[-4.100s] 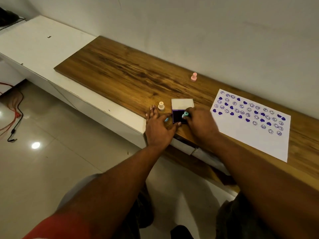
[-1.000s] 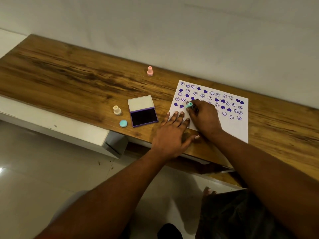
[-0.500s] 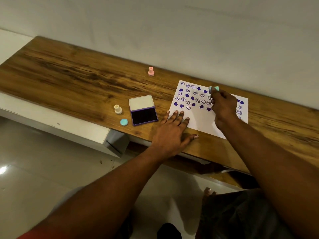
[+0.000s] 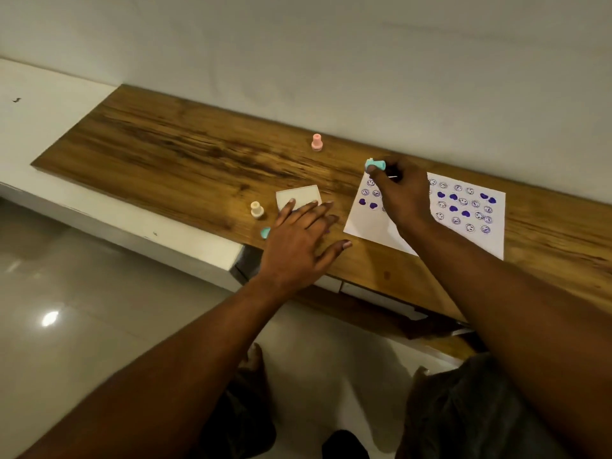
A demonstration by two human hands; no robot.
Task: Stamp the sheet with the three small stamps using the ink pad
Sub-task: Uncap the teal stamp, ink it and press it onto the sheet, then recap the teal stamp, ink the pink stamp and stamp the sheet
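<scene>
**Teal stamp held off the paper; ink pad covered by the other hand**

Right hand [image 4: 402,195] hovered over the far left corner of the sheet [image 4: 477,241]. Its grip was clamped on the teal stamp [image 4: 376,165], tilted sideways, probably bound for re-inking. Left hand [image 4: 298,241], grip apart and fingers straight, lay flat over the ink pad [image 4: 304,193] just left of the sheet, likely to steady it. Cream stamp [image 4: 256,209] and teal cap [image 4: 265,232] sat further left. Pink stamp [image 4: 317,142] stood upright beyond the sheet's far left corner on the counter [image 4: 182,154]. Purple prints filled the sheet's far half.
</scene>
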